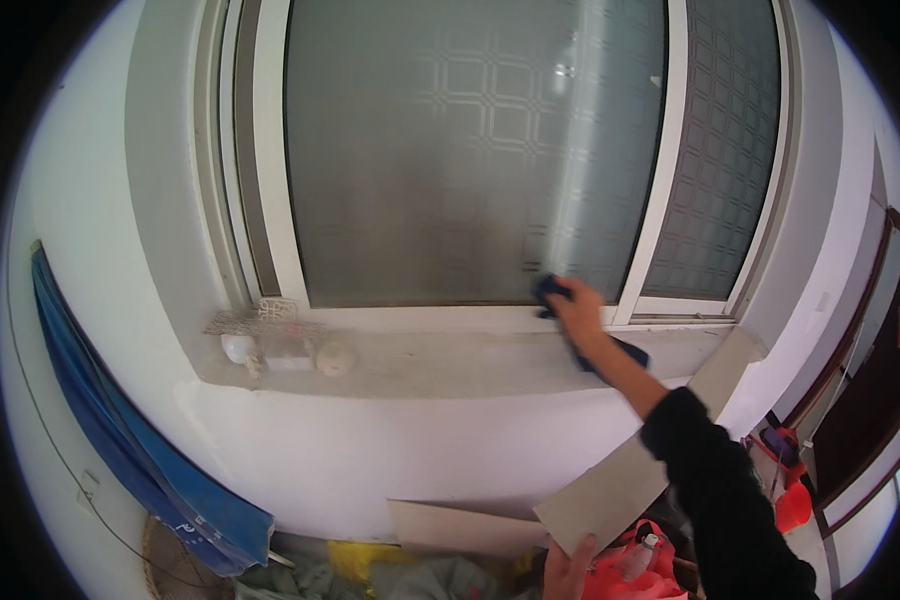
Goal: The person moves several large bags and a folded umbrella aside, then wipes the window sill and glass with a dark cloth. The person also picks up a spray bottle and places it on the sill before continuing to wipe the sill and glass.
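At the pane's (450, 150) lower edge, about 1 o'clock from frame centre: right hand (575, 305) clenched on a dark blue cloth (550, 290), pressed to the frosted glass just above the sill (440, 360). Left hand (568, 570) at 6 o'clock, fingers spread flat on a leaning tile (620, 485), gripping nothing. Risk: the long reach puts weight on that tile; if it slides, balance goes. A wide swipe toward 9 o'clock could knock the sill clutter (280, 345).

We see soft daylight glowing through the frosted window pane (450, 150), one pale glare streak down it, slight overall blur, and black fisheye corners bending edges
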Tool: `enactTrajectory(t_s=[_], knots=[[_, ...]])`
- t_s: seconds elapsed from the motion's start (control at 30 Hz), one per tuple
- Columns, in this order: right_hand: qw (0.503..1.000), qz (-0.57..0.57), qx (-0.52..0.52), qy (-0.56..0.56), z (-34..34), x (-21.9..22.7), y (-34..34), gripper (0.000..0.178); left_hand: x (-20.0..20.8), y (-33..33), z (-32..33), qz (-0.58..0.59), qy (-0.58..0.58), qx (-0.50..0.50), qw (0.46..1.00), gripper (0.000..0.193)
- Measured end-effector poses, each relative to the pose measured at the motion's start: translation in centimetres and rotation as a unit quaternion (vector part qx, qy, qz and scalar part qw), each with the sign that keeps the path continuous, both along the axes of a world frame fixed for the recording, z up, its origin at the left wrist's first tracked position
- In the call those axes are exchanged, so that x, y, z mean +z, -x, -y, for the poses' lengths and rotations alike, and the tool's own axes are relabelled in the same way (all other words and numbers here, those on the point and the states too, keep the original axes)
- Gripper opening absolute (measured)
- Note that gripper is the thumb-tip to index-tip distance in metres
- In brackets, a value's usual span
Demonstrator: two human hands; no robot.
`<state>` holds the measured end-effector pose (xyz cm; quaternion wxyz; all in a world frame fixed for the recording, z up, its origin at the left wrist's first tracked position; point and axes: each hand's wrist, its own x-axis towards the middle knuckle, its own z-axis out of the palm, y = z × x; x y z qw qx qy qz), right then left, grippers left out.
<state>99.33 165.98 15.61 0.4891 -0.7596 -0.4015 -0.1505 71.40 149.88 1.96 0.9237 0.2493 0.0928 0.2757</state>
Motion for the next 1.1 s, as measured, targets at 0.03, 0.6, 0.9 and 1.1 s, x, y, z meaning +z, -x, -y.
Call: enactTrajectory(t_s=[0.03, 0.6, 0.9, 1.1], knots=[[0.993, 0.015, 0.074, -0.088, -3.7, -1.4, 1.1, 0.033, -0.1, -0.1, -0.1, 0.001, -0.004, -0.004, 1.000, 0.027], [0.906, 0.325, 0.123, 0.243, -1.4, -8.5, -4.1, 0.019, 0.3, 0.6, -0.4, -0.012, -0.039, -0.022, 0.999, 0.039], [0.925, 0.213, -0.025, 0.313, 14.3, -6.8, -16.6, 0.020, -2.7, 1.6, 0.3, -0.093, -0.067, 0.038, 0.993, 0.037], [0.844, 0.107, -0.396, 0.347, 22.8, -9.2, -25.4, 0.018, -1.7, 1.5, 0.6, -0.187, -0.094, 0.067, 0.976, 0.036]])
